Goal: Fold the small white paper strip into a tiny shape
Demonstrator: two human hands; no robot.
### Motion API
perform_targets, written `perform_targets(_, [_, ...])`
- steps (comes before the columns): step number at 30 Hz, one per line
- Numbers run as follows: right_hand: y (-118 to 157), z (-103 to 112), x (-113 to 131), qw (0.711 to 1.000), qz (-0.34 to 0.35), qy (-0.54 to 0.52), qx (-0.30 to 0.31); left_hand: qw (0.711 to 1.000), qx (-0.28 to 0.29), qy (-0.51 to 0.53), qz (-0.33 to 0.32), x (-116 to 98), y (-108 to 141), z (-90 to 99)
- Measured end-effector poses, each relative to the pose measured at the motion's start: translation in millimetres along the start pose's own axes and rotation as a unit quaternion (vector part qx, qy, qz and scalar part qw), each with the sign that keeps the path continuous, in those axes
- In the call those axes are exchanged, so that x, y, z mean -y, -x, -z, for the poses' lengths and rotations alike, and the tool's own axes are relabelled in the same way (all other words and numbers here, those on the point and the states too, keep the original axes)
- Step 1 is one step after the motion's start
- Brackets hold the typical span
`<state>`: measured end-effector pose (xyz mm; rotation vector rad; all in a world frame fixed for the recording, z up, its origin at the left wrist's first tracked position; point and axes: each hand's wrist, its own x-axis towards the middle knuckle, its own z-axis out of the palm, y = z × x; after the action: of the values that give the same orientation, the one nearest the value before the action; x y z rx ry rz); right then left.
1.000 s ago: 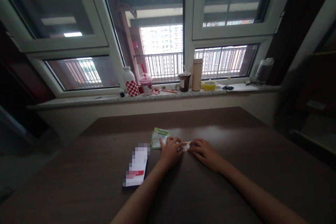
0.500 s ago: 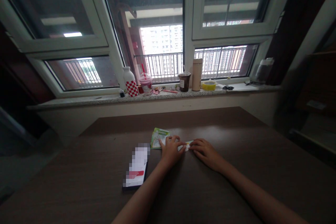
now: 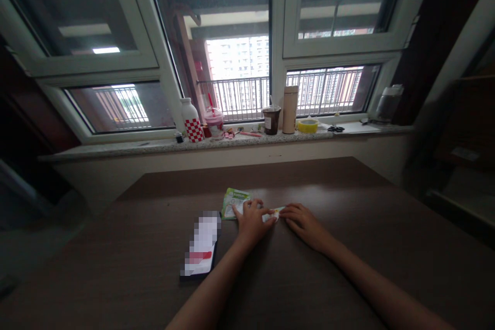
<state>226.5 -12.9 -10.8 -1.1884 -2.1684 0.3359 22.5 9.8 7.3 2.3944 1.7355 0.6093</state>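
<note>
A small folded white-and-green packet point(image 3: 277, 212) lies on the table between my two hands. My left hand point(image 3: 252, 223) has its thumb and index finger at the packet's left end, while the other fingers are bent and the outermost reaches over a flat green-and-white sachet point(image 3: 233, 200). That sachet seems to have another under it. My right hand point(image 3: 305, 224) is palm down, its fingertips close together on the packet's right end. Fingers cover both ends of the packet.
A phone point(image 3: 203, 242) with a blurred screen lies left of my left forearm on the brown table point(image 3: 332, 180). On the windowsill behind stand a checked bottle point(image 3: 193, 126), drink cups point(image 3: 271, 121), a tan flask point(image 3: 290, 111), yellow tape point(image 3: 308, 126) and black scissors point(image 3: 335, 129).
My left fingertips have shifted slightly to the right along the small packet. The right hand and everything else look almost the same.
</note>
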Motion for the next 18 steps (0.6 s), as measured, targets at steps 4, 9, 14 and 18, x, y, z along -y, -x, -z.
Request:
perform_targets(4, [0.8, 1.8, 1.9, 0.999, 0.008, 0.022, -0.032, 1.000, -0.005, 0.003, 0.005, -0.3, 0.5, 0.9])
perform_targets(9, [2.2, 1.8, 4.8, 0.997, 0.007, 0.065, -0.035, 1.000, -0.003, 0.005, 0.001, 1.5, 1.0, 0.9])
perform_targets(14, [2.3, 1.3, 5.6, 0.997, 0.004, 0.080, -0.015, 1.000, 0.003, 0.004, -0.002, 3.4, 0.2, 0.6])
perform_targets(18, [2.4, 1.9, 5.8, 0.996, -0.011, 0.083, -0.009, 1.000, 0.012, 0.006, 0.004, 2.7, -0.5, 1.9])
